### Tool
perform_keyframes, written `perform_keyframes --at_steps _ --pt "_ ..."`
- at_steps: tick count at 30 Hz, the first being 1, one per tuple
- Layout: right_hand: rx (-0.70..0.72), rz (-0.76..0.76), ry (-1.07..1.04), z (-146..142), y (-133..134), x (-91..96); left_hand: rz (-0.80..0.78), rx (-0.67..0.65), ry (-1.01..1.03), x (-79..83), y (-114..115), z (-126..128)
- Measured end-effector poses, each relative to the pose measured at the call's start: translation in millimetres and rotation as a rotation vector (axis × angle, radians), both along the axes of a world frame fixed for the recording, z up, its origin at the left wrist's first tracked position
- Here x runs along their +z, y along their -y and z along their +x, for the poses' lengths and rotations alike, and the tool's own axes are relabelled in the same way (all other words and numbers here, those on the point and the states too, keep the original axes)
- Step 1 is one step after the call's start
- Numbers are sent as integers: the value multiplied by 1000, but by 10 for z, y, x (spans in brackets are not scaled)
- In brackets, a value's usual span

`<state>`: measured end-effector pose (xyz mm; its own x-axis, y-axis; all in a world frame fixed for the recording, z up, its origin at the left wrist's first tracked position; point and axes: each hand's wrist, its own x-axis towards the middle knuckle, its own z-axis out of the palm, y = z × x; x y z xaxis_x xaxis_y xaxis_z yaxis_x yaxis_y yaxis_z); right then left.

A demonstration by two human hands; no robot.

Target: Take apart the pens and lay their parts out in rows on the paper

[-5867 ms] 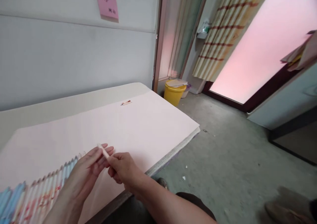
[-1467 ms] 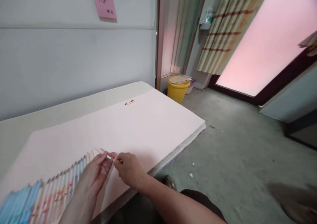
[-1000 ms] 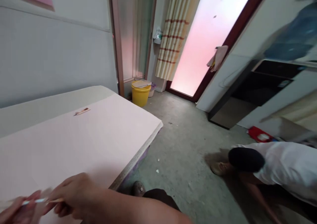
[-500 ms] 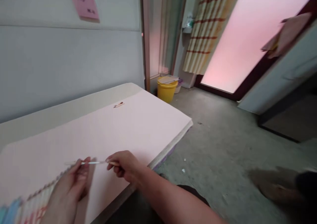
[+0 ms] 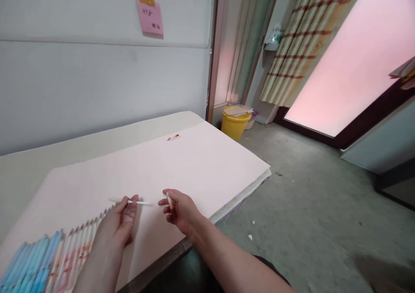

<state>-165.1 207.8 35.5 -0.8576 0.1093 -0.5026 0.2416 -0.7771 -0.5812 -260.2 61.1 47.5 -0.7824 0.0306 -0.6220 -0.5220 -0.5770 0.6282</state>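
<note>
My left hand (image 5: 120,219) pinches a thin white pen (image 5: 131,202) near its middle and holds it level just above the pink sheet (image 5: 201,163). A little to its right, my right hand (image 5: 179,208) is closed on a small pale cap (image 5: 169,200), apart from the pen's tip. Left of my left hand lies a row of several pens (image 5: 48,256) side by side, pink-patterned ones then blue ones toward the corner.
A small brown and pale piece (image 5: 173,137) lies at the sheet's far edge. The table (image 5: 81,141) ends at the right over a concrete floor. A yellow bucket (image 5: 235,122) stands by the door. A pink note (image 5: 149,16) hangs on the wall.
My hands have drawn apart: the cap has come off in my right hand while the left keeps the pen. The view swung right to another person on the floor, then back.
</note>
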Motion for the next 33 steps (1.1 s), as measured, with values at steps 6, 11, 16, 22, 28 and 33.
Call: perform_keyframes --at_steps 6,11,16,22,28,33 --pt "29 -64 15 -1 -28 24 16 -15 11 -40 -17 9" --pt "45 24 24 19 46 52 59 -22 29 -91 -52 10" --pt "10 230 -116 41 226 46 73 -7 0 -87 -159 111" --pt "-218 361 -186 2 215 76 109 -123 -30 -121 -321 311" --pt "-233 786 -287 54 101 219 160 -175 19 -80 -347 373" --pt "-207 1184 -349 115 58 280 185 -158 64 -93 -312 334"
